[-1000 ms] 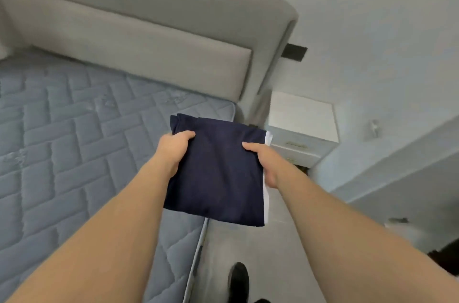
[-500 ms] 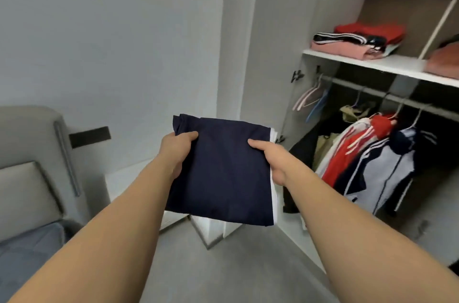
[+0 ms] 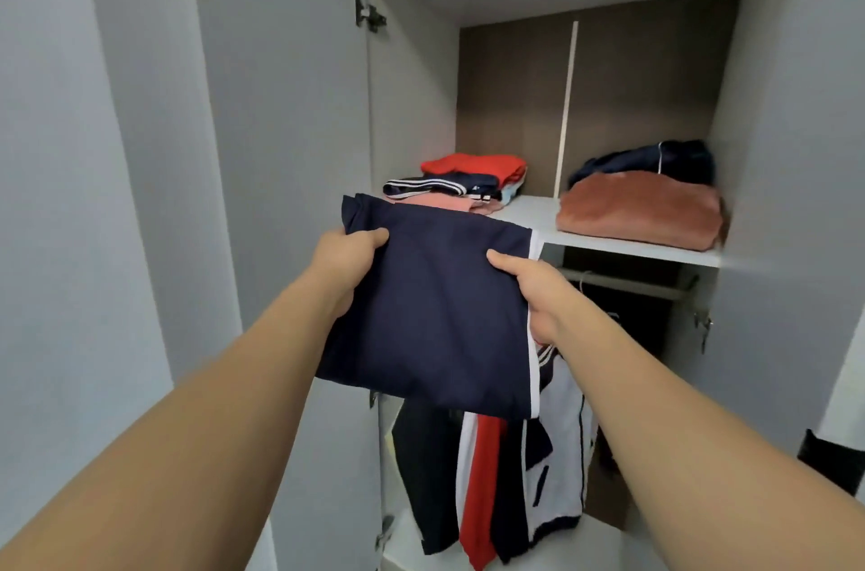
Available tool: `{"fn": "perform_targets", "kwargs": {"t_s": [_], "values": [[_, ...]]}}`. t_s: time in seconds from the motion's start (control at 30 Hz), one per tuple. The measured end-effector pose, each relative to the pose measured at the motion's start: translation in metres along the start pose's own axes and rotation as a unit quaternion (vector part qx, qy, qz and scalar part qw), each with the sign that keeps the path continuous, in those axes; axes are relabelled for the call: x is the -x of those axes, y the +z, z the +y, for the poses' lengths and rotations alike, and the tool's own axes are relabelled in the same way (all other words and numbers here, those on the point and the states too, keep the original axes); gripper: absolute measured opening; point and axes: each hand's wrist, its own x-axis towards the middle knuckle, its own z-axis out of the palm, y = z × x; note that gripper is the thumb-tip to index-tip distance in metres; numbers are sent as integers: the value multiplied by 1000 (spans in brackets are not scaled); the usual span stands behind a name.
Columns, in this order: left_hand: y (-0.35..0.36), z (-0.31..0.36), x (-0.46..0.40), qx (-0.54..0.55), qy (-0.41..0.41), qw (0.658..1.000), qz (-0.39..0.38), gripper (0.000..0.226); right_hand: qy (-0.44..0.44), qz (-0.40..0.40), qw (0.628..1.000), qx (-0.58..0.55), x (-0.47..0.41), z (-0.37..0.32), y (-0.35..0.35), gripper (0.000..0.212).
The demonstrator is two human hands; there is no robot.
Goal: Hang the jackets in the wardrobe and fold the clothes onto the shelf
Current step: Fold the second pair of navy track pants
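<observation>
Folded garment [image 3: 435, 313] at centre frame — navy with a white side stripe. Left shelf stack [image 3: 461, 184]: red, navy with white stripes, pink. Folded piece [image 3: 641, 212] at right is rust-brown. Hanging jackets [image 3: 505, 477], lower centre — black, red, white, navy. Wardrobe door [image 3: 281, 126] grey, back panel [image 3: 608, 93] brown.

Two bare forearms, no sleeves in view, left hand [image 3: 348, 259], right hand [image 3: 533, 289], no rings

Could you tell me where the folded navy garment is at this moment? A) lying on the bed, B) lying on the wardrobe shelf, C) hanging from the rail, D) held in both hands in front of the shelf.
D: the left hand and right hand each grip a side of the folded navy garment, which is in the air in front of the shelf, not resting on it.
</observation>
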Motion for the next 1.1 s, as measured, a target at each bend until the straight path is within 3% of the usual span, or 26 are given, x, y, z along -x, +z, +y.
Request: {"fn": "perform_targets", "kwargs": {"t_s": [0.43,0.67,0.8,0.93,1.0,1.1], "values": [[105,63,-207,-9,32,983,-182,27,-93,140,986,-12,-149,-115,-30,24],[223,109,-271,5,67,967,-245,43,-123,246,961,39,-194,-196,-94,27],[302,137,-290,37,98,957,-271,41,-144,299,939,87,-213,-249,-142,36],[378,153,-308,77,71,947,-305,25,-190,408,875,180,-246,-290,-192,53],[413,150,-317,61,50,942,-325,10,-205,472,818,256,-264,-295,-218,49],[456,115,-328,-37,13,936,-351,20,-144,529,719,427,-290,-270,-253,46]]}}
